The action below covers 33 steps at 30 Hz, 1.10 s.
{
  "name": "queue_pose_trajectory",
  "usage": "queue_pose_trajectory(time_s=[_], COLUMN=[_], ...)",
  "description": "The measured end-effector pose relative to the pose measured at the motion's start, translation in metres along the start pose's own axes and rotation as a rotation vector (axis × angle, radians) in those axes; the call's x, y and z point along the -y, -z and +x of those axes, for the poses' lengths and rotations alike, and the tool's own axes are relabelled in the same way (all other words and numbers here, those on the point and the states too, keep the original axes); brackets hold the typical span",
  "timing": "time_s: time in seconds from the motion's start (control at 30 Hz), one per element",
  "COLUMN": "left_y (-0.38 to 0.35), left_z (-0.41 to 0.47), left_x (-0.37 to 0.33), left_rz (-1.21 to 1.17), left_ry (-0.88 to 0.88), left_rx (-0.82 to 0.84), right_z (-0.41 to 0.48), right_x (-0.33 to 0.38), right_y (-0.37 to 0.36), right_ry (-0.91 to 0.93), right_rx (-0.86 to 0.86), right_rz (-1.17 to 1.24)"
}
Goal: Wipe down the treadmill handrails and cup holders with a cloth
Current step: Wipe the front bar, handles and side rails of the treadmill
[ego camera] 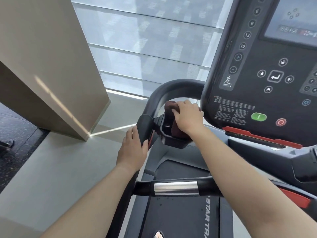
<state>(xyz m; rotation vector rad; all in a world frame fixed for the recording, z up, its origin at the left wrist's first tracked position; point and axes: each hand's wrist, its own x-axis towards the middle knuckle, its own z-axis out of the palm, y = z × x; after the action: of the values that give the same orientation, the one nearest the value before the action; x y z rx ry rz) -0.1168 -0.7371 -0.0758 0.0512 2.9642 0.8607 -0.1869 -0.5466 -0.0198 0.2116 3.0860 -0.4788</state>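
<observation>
My right hand (187, 115) presses a dark reddish-brown cloth (169, 105) into the black cup holder (167, 134) at the left of the treadmill console. Most of the cloth is hidden under the hand and inside the holder. My left hand (133, 150) grips the black left handrail (144, 127), which curves up and over (164, 88) toward the console. A second handrail bar with a silver sensor band (175, 188) crosses in front, under my right forearm.
The console panel (253, 79) with buttons, a green start key and a red stop key rises at the right. The treadmill belt (180, 217) lies below. A beige pillar (51, 66) and grey floor are at the left, with window blinds behind.
</observation>
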Motion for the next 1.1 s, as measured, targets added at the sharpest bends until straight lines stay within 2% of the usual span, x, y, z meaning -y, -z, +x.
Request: queue_pose_trajectory(time_s=[0.2, 0.33, 0.43, 0.53, 0.6, 0.63, 0.73, 0.8, 0.9, 1.1], left_y=[-0.001, -0.001, 0.000, 0.001, 0.002, 0.002, 0.003, 0.005, 0.010, 0.036], left_z=[0.000, 0.001, 0.001, 0.000, 0.000, 0.000, 0.000, -0.001, -0.010, -0.083], left_x=[0.000, 0.000, -0.001, -0.001, -0.002, -0.002, -0.002, -0.003, -0.002, 0.029], left_rz=[0.009, 0.000, -0.007, -0.007, -0.006, -0.005, 0.003, -0.011, -0.065, -0.163], left_ry=[0.001, 0.005, 0.015, 0.012, 0.013, 0.016, 0.018, 0.016, 0.020, -0.012], left_rx=[-0.007, -0.004, 0.010, 0.016, 0.017, 0.017, 0.023, 0.028, 0.029, -0.009], right_z=[-0.040, -0.061, -0.067, -0.071, -0.076, -0.079, -0.091, -0.097, -0.106, -0.160], right_x=[-0.020, -0.017, -0.013, -0.012, -0.011, -0.010, -0.004, -0.005, -0.004, 0.018], right_y=[0.022, 0.011, 0.010, 0.020, 0.021, 0.019, 0.003, 0.000, 0.014, 0.027], right_ry=[0.008, -0.070, -0.046, 0.008, 0.056, 0.081, 0.109, 0.111, 0.097, 0.165], right_rx=[-0.135, -0.024, 0.018, -0.097, -0.205, -0.200, -0.011, 0.033, -0.001, -0.090], right_rz=[0.047, 0.095, 0.147, 0.364, 0.402, 0.374, 0.179, 0.152, 0.318, 0.419])
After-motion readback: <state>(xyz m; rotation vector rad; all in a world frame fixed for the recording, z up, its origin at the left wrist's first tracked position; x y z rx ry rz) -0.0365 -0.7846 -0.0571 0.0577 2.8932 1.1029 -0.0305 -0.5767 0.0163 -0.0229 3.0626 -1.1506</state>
